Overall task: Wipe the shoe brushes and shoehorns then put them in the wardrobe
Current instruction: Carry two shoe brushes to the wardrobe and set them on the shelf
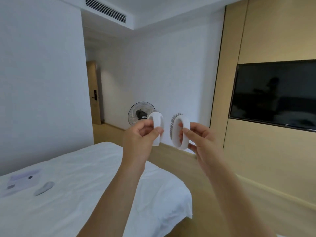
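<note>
Head view: we list two white shoe brushes held up in the air beyond the foot of the bed [85, 168], apart from each other, both upright on edge. Left hand [138, 134]: thumb and fingers pinch the left brush [157, 129] by its looped white handle; grey bristles show at its top edge. Right hand [200, 139]: fingers curled round the right brush [181, 132], bristles facing left. Item on the bed near its left edge: one pale grey shoehorn [44, 188], lying flat on the white sheet. Just beside it, toward the left edge, a pale lilac flat packet or cloth [22, 181], blurred; we cannot tell which. Behind the left brush, partly hidden by it: a black standing fan [136, 113]; a white mark on its hub is too small to read. Right wall: dark television [273, 94] on beige panelling, cut off at the frame edge. Far end of the passage: a wooden door [93, 93] with a dark lock. Ceiling: an air vent [105, 9].
</note>
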`<state>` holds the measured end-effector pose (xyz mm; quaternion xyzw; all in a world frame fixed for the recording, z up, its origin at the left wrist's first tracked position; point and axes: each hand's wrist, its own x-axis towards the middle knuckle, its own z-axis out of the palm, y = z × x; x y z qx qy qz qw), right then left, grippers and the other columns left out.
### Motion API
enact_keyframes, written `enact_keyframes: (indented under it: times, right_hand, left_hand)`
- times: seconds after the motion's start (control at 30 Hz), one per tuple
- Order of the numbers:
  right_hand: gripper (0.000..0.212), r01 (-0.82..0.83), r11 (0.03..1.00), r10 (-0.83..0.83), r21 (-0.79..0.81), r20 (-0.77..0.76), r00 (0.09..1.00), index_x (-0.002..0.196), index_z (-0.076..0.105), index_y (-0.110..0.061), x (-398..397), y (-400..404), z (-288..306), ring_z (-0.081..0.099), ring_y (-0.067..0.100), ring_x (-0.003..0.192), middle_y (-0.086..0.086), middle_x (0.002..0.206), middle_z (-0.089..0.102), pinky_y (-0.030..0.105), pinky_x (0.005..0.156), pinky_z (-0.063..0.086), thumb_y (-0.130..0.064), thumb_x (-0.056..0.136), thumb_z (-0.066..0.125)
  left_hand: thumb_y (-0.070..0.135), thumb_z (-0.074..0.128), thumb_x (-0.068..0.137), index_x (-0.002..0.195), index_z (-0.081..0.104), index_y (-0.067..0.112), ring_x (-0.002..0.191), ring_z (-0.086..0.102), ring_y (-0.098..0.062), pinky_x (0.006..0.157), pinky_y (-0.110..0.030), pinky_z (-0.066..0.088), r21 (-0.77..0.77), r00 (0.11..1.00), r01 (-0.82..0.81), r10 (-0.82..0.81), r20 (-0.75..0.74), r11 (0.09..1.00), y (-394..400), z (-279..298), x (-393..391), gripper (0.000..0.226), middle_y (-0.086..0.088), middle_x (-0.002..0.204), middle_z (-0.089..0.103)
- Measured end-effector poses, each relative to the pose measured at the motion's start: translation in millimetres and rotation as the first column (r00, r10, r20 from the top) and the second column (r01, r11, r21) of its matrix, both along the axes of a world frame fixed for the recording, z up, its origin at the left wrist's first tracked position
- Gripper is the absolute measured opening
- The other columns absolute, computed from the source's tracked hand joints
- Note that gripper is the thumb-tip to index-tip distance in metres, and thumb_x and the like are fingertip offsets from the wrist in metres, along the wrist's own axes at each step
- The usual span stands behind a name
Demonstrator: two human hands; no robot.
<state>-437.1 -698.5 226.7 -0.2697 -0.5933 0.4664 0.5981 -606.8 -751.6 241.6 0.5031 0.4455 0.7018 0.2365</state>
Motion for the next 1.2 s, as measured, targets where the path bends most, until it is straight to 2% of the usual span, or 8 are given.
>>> enact_keyframes:
  times: [0.07,0.2,0.37,0.5,0.77,0.97,1.2]
  right_hand:
    - [0.013,0.048,0.999,-0.048,-0.012,-0.015,0.999,0.099,0.077,-0.017,27,21,-1,0.07,0.024,0.093,0.008,0.094,0.074,0.045,0.09,0.055,-0.016,0.089,0.068]
    - [0.015,0.124,0.992,-0.126,-0.038,-0.043,0.991,0.102,0.077,-0.013,69,62,-2,0.07,0.02,0.09,0.013,0.097,0.074,0.038,0.083,0.056,-0.012,0.091,0.067]
    - [0.015,0.19,0.98,-0.194,-0.054,-0.078,0.978,0.103,0.077,-0.012,96,120,-2,0.07,0.019,0.091,0.013,0.1,0.075,0.042,0.09,0.054,-0.011,0.091,0.068]
    - [0.018,0.246,0.967,-0.252,-0.065,-0.103,0.962,0.105,0.077,-0.011,108,180,-4,0.071,0.016,0.089,0.008,0.097,0.077,0.04,0.089,0.053,-0.01,0.089,0.068]
    - [0.02,0.343,0.938,-0.346,-0.047,-0.093,0.934,0.108,0.075,-0.009,120,317,9,0.07,0.017,0.091,0.011,0.101,0.076,0.029,0.078,0.057,-0.009,0.091,0.065]
    - [0.019,0.418,0.906,-0.422,-0.068,-0.059,0.905,0.11,0.074,-0.009,142,410,9,0.069,0.022,0.094,0.016,0.105,0.073,0.035,0.084,0.057,-0.011,0.093,0.065]
    - [0.023,0.419,0.901,-0.43,-0.116,-0.093,0.898,0.114,0.073,-0.008,185,508,-12,0.068,0.021,0.098,0.014,0.107,0.073,0.034,0.084,0.055,-0.011,0.093,0.065]
  left_hand:
    - [0.014,0.073,0.083,0.093,0.072,0.024,0.083,0.071,-0.006,0.085,-0.044,0.057,-0.009,0.999,0.043,-0.043,-0.005,0.999,26,0,24,0.014,0.006,0.085,0.076]
    - [0.014,0.072,0.084,0.094,0.072,0.021,0.083,0.072,-0.008,0.089,-0.048,0.055,-0.013,0.991,0.13,-0.13,0.004,0.991,78,-2,64,0.012,0.004,0.084,0.076]
    - [0.015,0.073,0.084,0.094,0.072,0.021,0.081,0.072,-0.007,0.082,-0.036,0.057,0.002,0.974,0.229,-0.229,-0.002,0.974,154,-5,91,0.012,0.005,0.083,0.076]
    - [0.016,0.073,0.083,0.093,0.073,0.023,0.085,0.072,-0.008,0.077,-0.028,0.05,0.01,0.947,0.321,-0.321,0.002,0.947,228,-11,103,0.012,0.003,0.086,0.077]
    - [0.019,0.074,0.082,0.09,0.073,0.029,0.092,0.071,-0.012,0.09,-0.041,0.054,0.033,0.897,0.442,-0.442,-0.024,0.896,393,3,113,0.013,0.003,0.091,0.076]
    - [0.017,0.073,0.083,0.091,0.073,0.026,0.093,0.071,-0.012,0.088,-0.041,0.055,0.021,0.87,0.493,-0.493,-0.001,0.87,498,4,135,0.012,0.005,0.092,0.076]
    - [0.018,0.074,0.082,0.089,0.073,0.028,0.092,0.07,-0.012,0.084,-0.037,0.056,0.002,0.873,0.487,-0.487,-0.019,0.873,601,-13,181,0.012,0.005,0.091,0.076]
